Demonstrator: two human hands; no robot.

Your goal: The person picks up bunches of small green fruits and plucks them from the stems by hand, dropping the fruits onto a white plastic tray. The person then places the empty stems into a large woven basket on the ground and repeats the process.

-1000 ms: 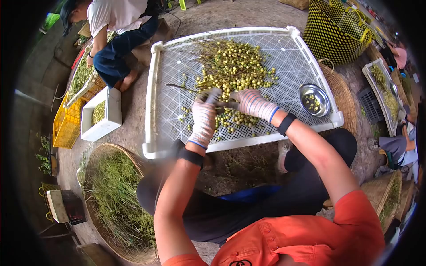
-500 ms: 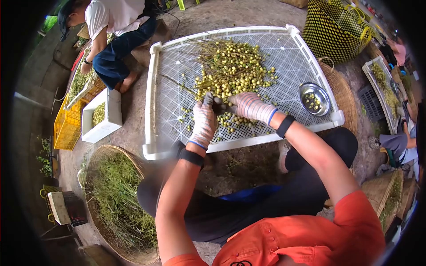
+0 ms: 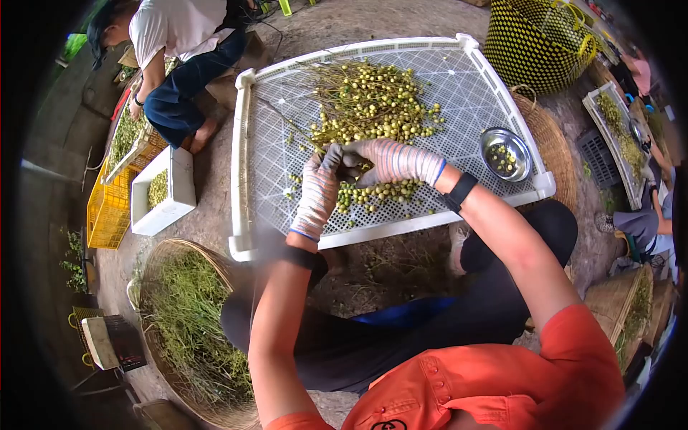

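Observation:
Both of my hands, in striped gloves with grey fingertips, meet over the near part of a white mesh tray (image 3: 241,165). My left hand (image 3: 320,190) is closed on a thin twig (image 3: 287,115) that sticks out up and to the left. My right hand (image 3: 394,162) is bent inward, its fingers closed against the left fingertips; whatever they pinch is hidden. Just beyond them lies a heap of small round yellow-green fruits (image 3: 373,107) on thin stems, with loose fruits around and beneath my hands. On the tray's right side sits a metal bowl (image 3: 517,142) holding a few fruits.
At my lower left stands a wicker basket (image 3: 223,261) full of green stems. A white box (image 3: 185,179) and a yellow crate (image 3: 107,215) are farther left, near a seated person (image 3: 186,32). A yellow-black woven bag (image 3: 534,50) stands at the back right.
My right hand has shifted left and up, its wrist now more bent over the left fingertips. My left hand has moved slightly left, and the twig with it.

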